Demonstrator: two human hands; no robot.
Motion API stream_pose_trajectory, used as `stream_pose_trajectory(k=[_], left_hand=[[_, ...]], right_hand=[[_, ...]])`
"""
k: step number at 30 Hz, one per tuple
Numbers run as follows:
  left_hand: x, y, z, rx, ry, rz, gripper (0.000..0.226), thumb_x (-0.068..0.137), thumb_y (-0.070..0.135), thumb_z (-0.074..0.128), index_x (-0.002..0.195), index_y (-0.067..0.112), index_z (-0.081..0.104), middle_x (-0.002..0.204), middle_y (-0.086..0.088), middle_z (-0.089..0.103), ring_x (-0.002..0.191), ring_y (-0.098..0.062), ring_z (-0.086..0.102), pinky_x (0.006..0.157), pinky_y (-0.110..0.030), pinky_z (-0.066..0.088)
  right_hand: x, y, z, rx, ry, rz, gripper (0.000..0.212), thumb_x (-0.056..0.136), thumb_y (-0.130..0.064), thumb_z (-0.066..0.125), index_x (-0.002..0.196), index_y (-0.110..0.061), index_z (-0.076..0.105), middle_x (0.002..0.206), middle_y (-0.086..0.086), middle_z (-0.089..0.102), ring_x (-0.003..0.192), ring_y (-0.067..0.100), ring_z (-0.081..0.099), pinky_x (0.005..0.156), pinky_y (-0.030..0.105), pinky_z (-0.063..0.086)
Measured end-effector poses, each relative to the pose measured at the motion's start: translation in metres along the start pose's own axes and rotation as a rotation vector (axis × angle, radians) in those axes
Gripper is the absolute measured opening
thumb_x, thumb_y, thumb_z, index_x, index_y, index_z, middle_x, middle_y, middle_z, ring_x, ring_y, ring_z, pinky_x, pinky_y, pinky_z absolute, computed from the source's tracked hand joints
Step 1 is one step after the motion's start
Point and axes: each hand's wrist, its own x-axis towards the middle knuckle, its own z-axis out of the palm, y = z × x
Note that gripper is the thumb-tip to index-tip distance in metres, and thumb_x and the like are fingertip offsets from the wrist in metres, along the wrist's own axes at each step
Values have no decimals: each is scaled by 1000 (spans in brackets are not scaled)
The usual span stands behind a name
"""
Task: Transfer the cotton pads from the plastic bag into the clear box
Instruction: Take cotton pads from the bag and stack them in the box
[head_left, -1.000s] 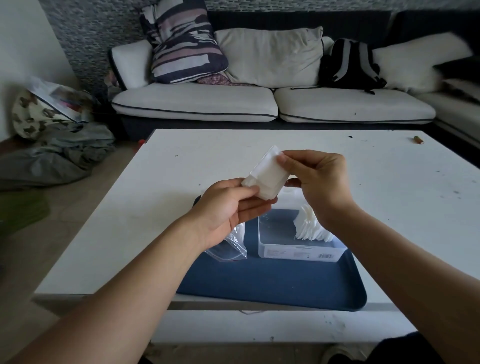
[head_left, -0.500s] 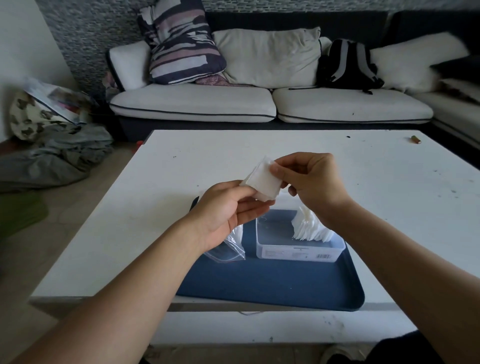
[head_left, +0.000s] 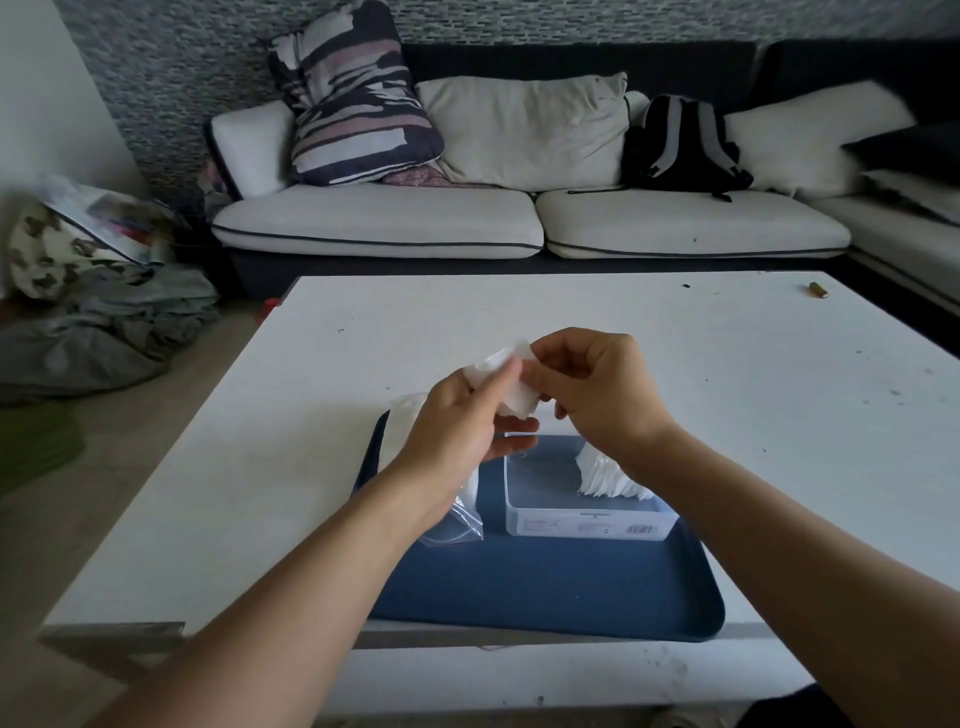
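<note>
Cotton pads (head_left: 511, 384) pinched between both hands' fingers, left hand (head_left: 457, 431) and right hand (head_left: 597, 395) clamped, above the box (head_left: 587, 522).

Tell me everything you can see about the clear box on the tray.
The clear box is a lidless rectangular tub of see-through plastic with a printed label and barcode on its near wall. It sits upright on the blue tray, right of the plastic bag. White cotton pads stand stacked at its right end; the left part is empty.
</note>
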Motion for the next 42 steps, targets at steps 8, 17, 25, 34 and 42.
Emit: stream_pose_trajectory(k=[8, 17, 25, 34, 42], left_hand=[[-6, -2, 19, 183, -48, 100, 28, 106, 26, 38, 122, 8, 53, 103, -13, 68, 70, -15, 70, 66, -38, 59], [10, -12, 15, 332, 14, 128, 37, 102, 37, 53, 113, 2, 53, 93, -5, 58, 78, -16, 55, 64, -29, 50], [8, -31, -1, 1274, -221, 383, 30, 92, 45, 65, 113, 24, 61, 114, 8, 64, 86, -12, 57, 77, -31, 48], [8, -48, -3, 1430, -462, 172, 25, 92, 47, 66, 99, 24, 66, 99, 5, 67, 90, -17, 64, 83, -39, 56], [7, -46, -2, 1390, -496, 190, 25, 93, 44, 66, 101, 20, 68, 99, 4, 68, 88, -15, 64, 80, -32, 54]], right_hand=[[-5, -6, 12, 301, -243, 377, 43, 99, -49, 51, 126, -16, 53, 97, 9, 66, 84, 21, 65, 76, 39, 52], [8, -4, -36, 228, -280, 489, 34, 90, -25, 72, 110, 3, 70, 91, 12, 66, 77, 20, 64, 66, 28, 53], [23, 40, -24, -444, -177, 681, 23, 76, -22, 79, 73, -2, 69, 56, 14, 69, 38, 17, 52, 43, 20, 38], [22, 80, -6, -814, -109, 470, 14, 71, -7, 72, 64, -5, 60, 57, 7, 67, 51, 22, 66, 42, 18, 42], [19, 81, -11, -874, -78, 378, 39, 77, -34, 81, 68, -9, 52, 67, 4, 58, 56, 19, 55, 44, 23, 36]])
